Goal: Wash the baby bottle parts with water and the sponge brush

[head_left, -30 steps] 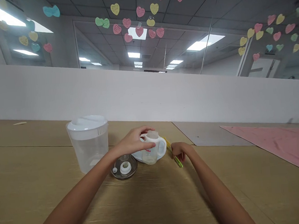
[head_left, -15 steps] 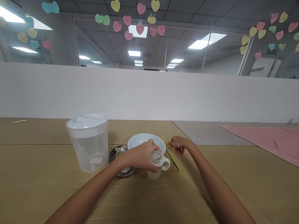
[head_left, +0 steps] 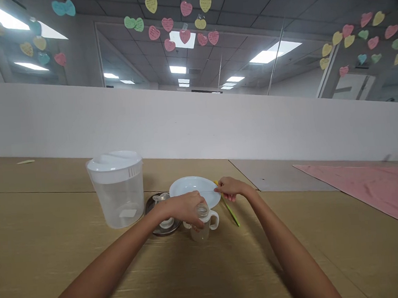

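My left hand is closed around a clear open-topped bottle with white side handles, standing upright near the table's middle. Its round open mouth faces up beside my thumb. Behind it lies a shallow white dish. My right hand is pinched at the dish's right rim; whatever its fingertips hold, if anything, is too small to make out. Below that hand a thin yellow-green stick lies slanted on the table. Left of the dish, a dark metal plate bears clear and white parts, partly hidden by my left wrist.
A tall translucent bucket with a white lid stands at left. A pink sheet covers the table's right side. A white wall with windows above it borders the far edge. A small pale sliver lies far left.
My left hand has moved slightly left and toward me with the bottle, and a second handle now shows. My right hand has shifted left, up to the dish's rim.
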Tool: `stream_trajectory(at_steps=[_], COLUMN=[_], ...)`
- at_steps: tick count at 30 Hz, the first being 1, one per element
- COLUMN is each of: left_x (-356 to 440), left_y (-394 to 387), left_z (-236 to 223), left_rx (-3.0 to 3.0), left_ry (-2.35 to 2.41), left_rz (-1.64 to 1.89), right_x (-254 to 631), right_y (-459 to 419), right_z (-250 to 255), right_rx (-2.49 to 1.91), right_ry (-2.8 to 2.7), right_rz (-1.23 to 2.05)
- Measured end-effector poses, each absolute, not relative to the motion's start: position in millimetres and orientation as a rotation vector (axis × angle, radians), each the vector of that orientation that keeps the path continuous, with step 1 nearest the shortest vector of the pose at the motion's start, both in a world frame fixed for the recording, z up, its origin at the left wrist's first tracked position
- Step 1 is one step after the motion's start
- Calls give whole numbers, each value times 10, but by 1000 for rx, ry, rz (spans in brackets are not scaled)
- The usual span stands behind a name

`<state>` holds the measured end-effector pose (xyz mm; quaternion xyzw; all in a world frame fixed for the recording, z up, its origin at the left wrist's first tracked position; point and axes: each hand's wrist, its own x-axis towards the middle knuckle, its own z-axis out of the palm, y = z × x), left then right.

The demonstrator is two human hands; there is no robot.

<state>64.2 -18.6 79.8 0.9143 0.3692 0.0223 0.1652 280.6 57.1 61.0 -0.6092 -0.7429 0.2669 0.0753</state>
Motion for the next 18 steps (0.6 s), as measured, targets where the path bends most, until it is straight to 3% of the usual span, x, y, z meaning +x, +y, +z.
stream_trajectory(at_steps=[10,18], left_x=[316,385], left_y=[-7,-96], left_z=[945,980], left_rx=[2512,2458], left_ry=[1035,883], left_rz=[190,291], right_x=[2597,2559], right_y=[525,526], right_z=[636,717], right_rx=[-1511,-1332], right_ry=[-2015,-1805], right_rz=[575,663])
